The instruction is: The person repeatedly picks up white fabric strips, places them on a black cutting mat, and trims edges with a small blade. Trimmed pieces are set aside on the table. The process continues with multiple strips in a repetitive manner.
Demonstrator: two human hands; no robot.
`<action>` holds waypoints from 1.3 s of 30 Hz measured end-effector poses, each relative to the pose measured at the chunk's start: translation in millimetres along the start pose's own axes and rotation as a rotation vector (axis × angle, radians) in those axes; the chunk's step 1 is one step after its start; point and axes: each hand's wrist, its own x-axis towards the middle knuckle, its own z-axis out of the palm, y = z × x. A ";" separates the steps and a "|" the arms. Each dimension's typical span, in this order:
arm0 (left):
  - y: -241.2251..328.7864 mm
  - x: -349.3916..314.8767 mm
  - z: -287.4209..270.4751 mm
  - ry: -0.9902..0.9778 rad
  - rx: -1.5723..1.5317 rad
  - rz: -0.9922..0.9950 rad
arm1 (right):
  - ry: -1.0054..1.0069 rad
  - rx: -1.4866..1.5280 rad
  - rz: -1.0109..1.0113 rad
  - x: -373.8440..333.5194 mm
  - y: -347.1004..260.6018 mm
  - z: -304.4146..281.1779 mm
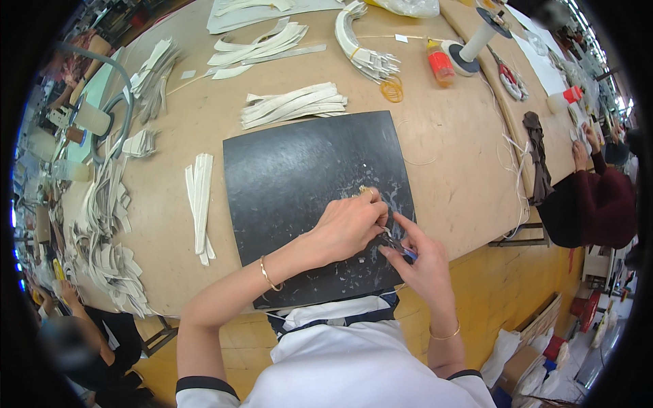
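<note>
Over the right part of a black mat (292,177), scuffed with pale marks, my two hands work close together. My left hand (343,223) is closed with its fingers pinched downward; whatever lies between them is mostly hidden. A small tool with a blue part (407,252) is gripped in my right hand (427,262), its metal end pointing toward the left fingertips. It looks like a pair of small snips, though its shape is partly covered. Near the left knuckles, a small yellowish bit (367,191) shows.
White strips (296,105) lie beyond the mat, with more strips (198,207) to its left. Heaped strips (112,265) line the left edge. A curved strip bundle (350,41), red bottle (440,64), thread spool (479,41) and red-handled scissors (507,75) sit farther back. People work at both sides.
</note>
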 end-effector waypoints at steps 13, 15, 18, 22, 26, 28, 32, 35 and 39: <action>-7.7 -57.1 -70.4 0.444 -1.415 -0.504 | -0.325 0.660 0.020 -56.5 87.9 -117.1; -9.8 -59.5 -52.3 0.619 -1.443 -0.559 | -0.230 0.789 -0.030 -54.2 102.9 -122.8; -22.5 -52.4 -33.9 0.837 -1.375 -0.625 | -0.053 0.709 0.061 -33.6 102.6 -119.5; -46.4 -51.4 -40.2 1.040 -0.776 -0.631 | 0.137 0.190 0.200 25.8 69.0 -83.0; -53.1 -68.6 -45.6 1.055 0.170 -0.464 | 0.310 -0.095 -0.033 72.4 16.1 -44.4; -55.0 -73.3 -44.6 0.928 0.290 -0.402 | 0.311 -0.159 -0.189 89.4 -12.2 -27.5; -58.6 -69.9 -32.7 0.803 0.376 -0.253 | 0.077 -0.120 -0.399 118.1 -57.6 1.2; -68.5 -68.5 -34.2 0.818 0.303 -0.261 | -0.066 -0.114 -0.447 141.3 -78.3 23.6; -68.4 -76.0 -36.4 0.584 0.629 -0.239 | -0.148 -0.196 -0.296 162.4 -99.3 46.1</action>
